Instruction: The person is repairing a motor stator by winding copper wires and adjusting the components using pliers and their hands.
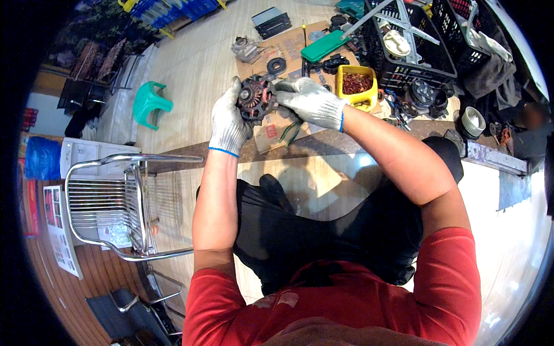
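Both hands wear white knit gloves with blue cuffs. My left hand [227, 118] is closed around the left side of a dark, round alternator [255, 99], with reddish-brown parts showing inside its open housing. From the right, my right hand [314, 104] grips the alternator's other side; its fingertips are partly hidden against the part. The alternator is held up above a flattened cardboard sheet [306, 43]. Below my right hand, pliers with green handles [290, 134] lie on the cardboard. A black ring [276, 66] lies just beyond the alternator.
Close to my right hand stands a yellow container [371, 104] full of small reddish-brown pieces. Black crates [415, 69] and a white fan wheel [472, 122] are farther right. A green stool [152, 105] and a metal chair [130, 202] stand to the left.
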Demonstrator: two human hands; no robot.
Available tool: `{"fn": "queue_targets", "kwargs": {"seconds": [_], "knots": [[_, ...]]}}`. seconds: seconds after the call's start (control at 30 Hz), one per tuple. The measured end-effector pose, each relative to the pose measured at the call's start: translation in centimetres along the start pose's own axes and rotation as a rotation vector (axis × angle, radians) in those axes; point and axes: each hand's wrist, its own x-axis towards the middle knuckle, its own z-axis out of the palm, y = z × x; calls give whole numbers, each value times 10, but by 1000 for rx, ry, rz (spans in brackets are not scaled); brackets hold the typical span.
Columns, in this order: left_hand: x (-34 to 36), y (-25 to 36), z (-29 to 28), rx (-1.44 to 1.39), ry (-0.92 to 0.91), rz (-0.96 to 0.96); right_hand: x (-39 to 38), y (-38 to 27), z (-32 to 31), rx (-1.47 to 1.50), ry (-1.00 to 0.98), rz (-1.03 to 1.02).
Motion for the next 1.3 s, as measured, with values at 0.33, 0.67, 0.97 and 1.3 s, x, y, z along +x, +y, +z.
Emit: {"fn": "queue_targets", "kwargs": {"seconds": [0.33,0.67,0.97,1.3], "knots": [[9,37,-30,-254,211,58,11,64,-28,-816,172,-597],[3,64,-79,-313,139,186,-10,102,-53,-1183,-17,-349],[17,66,-74,-367,159,202,-66,119,-114,-1014,261,-74],[9,54,-15,-377,162,20,-302,19,-146,-1240,581,111]]}}
